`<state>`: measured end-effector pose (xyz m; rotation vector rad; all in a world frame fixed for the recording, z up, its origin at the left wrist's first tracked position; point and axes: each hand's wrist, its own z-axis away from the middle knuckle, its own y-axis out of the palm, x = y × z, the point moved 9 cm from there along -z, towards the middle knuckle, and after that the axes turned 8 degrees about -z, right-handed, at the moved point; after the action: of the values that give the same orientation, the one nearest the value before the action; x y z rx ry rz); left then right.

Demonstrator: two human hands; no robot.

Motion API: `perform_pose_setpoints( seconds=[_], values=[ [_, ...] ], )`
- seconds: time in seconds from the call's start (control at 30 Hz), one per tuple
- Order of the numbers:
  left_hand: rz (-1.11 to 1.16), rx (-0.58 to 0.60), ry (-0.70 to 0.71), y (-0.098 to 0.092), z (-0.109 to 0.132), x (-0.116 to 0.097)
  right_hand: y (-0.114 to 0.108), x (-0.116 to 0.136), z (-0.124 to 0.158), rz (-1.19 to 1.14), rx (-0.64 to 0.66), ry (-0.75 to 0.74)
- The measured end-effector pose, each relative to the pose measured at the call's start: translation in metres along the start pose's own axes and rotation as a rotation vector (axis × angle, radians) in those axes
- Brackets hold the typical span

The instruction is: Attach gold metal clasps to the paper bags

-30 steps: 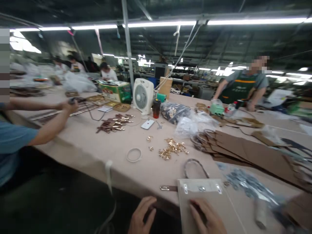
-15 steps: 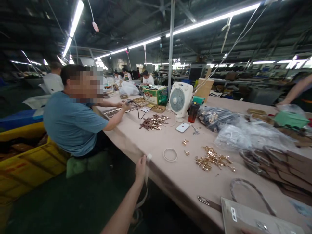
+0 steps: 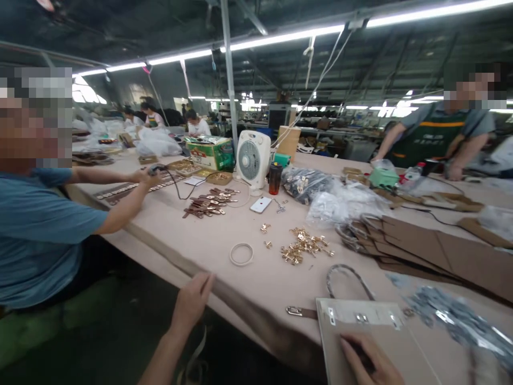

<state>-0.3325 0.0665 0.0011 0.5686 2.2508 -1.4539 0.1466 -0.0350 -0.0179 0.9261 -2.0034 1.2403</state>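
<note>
My left hand (image 3: pixel 193 300) is at the table's front edge, its fingers pressed together; whatever they may hold is hidden. Below it a pale narrow strip (image 3: pixel 197 347) hangs in loops, and I cannot tell whether it reaches the fingers. My right hand (image 3: pixel 372 359) rests on a flat tan bag (image 3: pixel 393 334), thumb and fingers apart. The bag has small metal fittings near its top edge, and a curved wrapped handle (image 3: pixel 349 271) lies beyond it. A brown strap with a metal buckle (image 3: pixel 294 310) sticks out from its left side.
Gold metal fittings (image 3: pixel 302 246) lie heaped beside a white tape ring (image 3: pixel 241 254). Behind are brown straps (image 3: pixel 210 203), a phone (image 3: pixel 260 204), a fan (image 3: pixel 253 160) and a tumbler (image 3: pixel 274 179). Brown bags (image 3: pixel 433 246) are stacked right. Co-workers sit left and stand across the table.
The view has swung right, showing more of the bag and my right hand on it. My left hand no longer shows the pale strip at its fingertips; the strip hangs lower.
</note>
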Motion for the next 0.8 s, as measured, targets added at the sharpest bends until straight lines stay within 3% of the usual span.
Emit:
perform_pose_setpoints(
  seconds=[0.1, 0.23, 0.33, 0.47, 0.6, 0.8],
  values=[
    [0.189, 0.163, 0.121, 0.026, 0.028, -0.053, -0.001, 0.007, 0.005, 0.012, -0.050, 0.039],
    [0.443, 0.476, 0.233, 0.060, 0.067, -0.141, 0.003, 0.018, 0.006, -0.013, -0.032, 0.081],
    [0.490, 0.656, 0.296, 0.075, 0.079, -0.192, -0.002, 0.031, 0.004, -0.061, -0.028, 0.067],
    [0.451, 0.787, 0.347, 0.085, 0.077, -0.229, -0.015, 0.060, 0.000, -0.125, -0.001, -0.019],
    [0.383, 0.825, 0.475, 0.083, 0.075, -0.257, -0.017, 0.096, -0.003, -0.146, 0.119, -0.100],
    [0.258, 0.837, 0.637, 0.084, 0.083, -0.278, -0.006, 0.121, -0.009, -0.110, 0.273, -0.159]
  ],
)
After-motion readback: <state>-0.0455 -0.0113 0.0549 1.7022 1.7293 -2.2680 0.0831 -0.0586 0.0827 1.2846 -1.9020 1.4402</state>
